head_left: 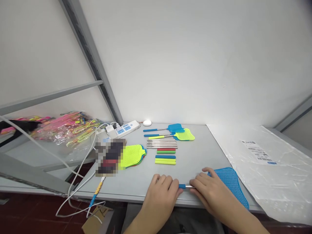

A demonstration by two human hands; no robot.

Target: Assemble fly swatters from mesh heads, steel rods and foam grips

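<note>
Head view, left to right: bagged colourful items (73, 128) piled behind a grey metal frame (95, 65); white cables looping past it, one with yellow-blue wrap (98, 188) over the front edge of the grey surface (136, 185). Next, power strip (128, 129) with plugs in; pixelated patch (110, 157) hides whatever is under it, overlaps stacked swatter heads (132, 155), yellow on top. White round object (147, 123) at the wall. Mid-surface, back to front: swatters with handles (175, 128), row of metal rods (162, 144), red and green grips (166, 150), blue and yellow grips (165, 160). Left hand (162, 191) near front edge, fingers curled round blue handle (181, 186). Right hand (207, 185) just beside, fingers closed on metal rod (189, 187) that meets the handle. Blue swatter head (227, 180) beyond right hand, partly covered by hand and forearm; join hidden, can't tell. Far right, white plastic package (265, 175), near the blue head, takes up that end.
</note>
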